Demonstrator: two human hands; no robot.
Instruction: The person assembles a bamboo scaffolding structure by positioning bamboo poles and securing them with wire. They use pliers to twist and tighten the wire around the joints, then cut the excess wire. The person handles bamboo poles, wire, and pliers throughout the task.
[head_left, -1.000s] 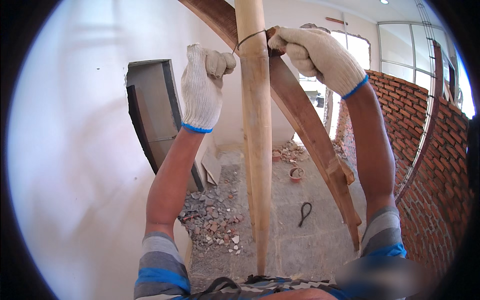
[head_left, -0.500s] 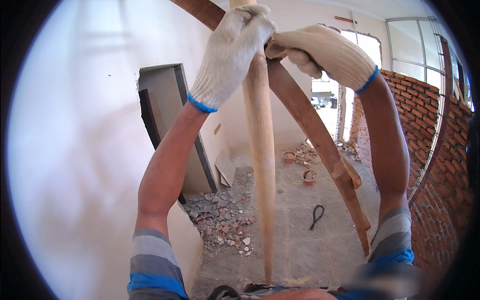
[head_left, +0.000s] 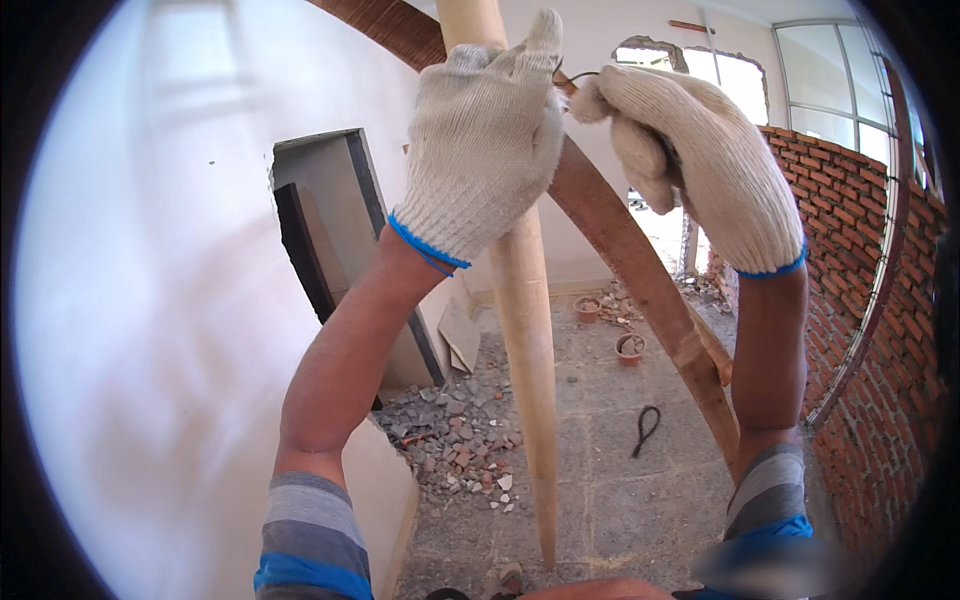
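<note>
A pale round wooden pole [head_left: 522, 330] stands upright in front of me, thick at the top and thin toward the floor. My left hand [head_left: 485, 150], in a white knitted glove with a blue cuff, closes around its upper part, one digit pointing up. Behind the pole, a brown wooden board [head_left: 625, 245] slants down to the right; another brown board [head_left: 385, 28] runs to the upper left. My right hand [head_left: 700, 160], gloved alike, pinches a thin dark wire [head_left: 582, 75] that curves toward the pole where the boards cross. The wire's other end is hidden by my left hand.
Broken rubble [head_left: 455, 435] lies on the dusty floor beside the white wall [head_left: 130, 330] and doorway. A loop of black cord [head_left: 648, 430] and two reddish buckets [head_left: 629, 348] sit farther out. A bare brick wall [head_left: 850, 260] rises on the right.
My right hand has drawn back to the right, away from the pole, and the wire now shows. My left hand has come slightly lower and turned, with one digit raised.
</note>
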